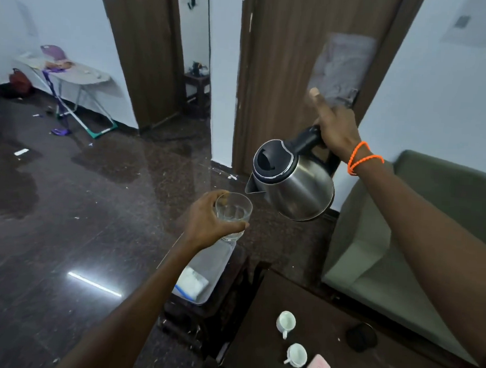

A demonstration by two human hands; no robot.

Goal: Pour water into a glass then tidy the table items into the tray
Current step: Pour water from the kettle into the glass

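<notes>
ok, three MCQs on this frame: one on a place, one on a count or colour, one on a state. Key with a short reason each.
1. Where is the kettle's spout?
A. Just above and right of the glass rim
B. Resting on the table
C. Inside the tray

2. How many white cups stand on the table?
A. One
B. Two
C. Four

3. What is the glass's state?
A. Lying on its side on the table
B. Upside down in the tray
C. Held in the air with a little water in it

Key:
1 A: the right hand tilts the kettle so its spout sits by the glass rim.
2 B: two white cups stand on the table.
3 C: the left hand grips the glass above the tray, some water at its bottom.
</notes>
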